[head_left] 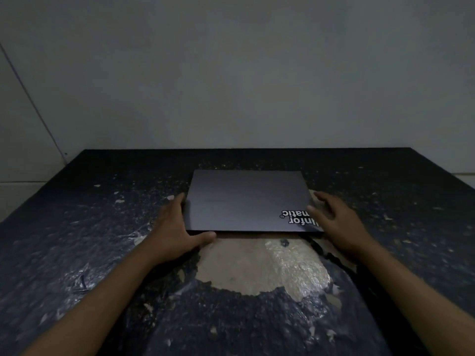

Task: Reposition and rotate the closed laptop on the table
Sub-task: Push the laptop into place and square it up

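A closed dark laptop (246, 199) lies flat on the dark table (102, 227), its long sides running left to right. White sticker lettering marks its near right corner, upside down to me. My left hand (177, 227) grips the laptop's near left corner, fingers along the left edge and thumb under the front edge. My right hand (334, 219) rests at the near right corner, fingers spread over the sticker and right edge.
The table's black covering is worn and flaking, with a large pale bare patch (257, 265) just in front of the laptop. A plain grey wall (231, 73) stands directly behind the table's far edge. Table edges drop off at left and right.
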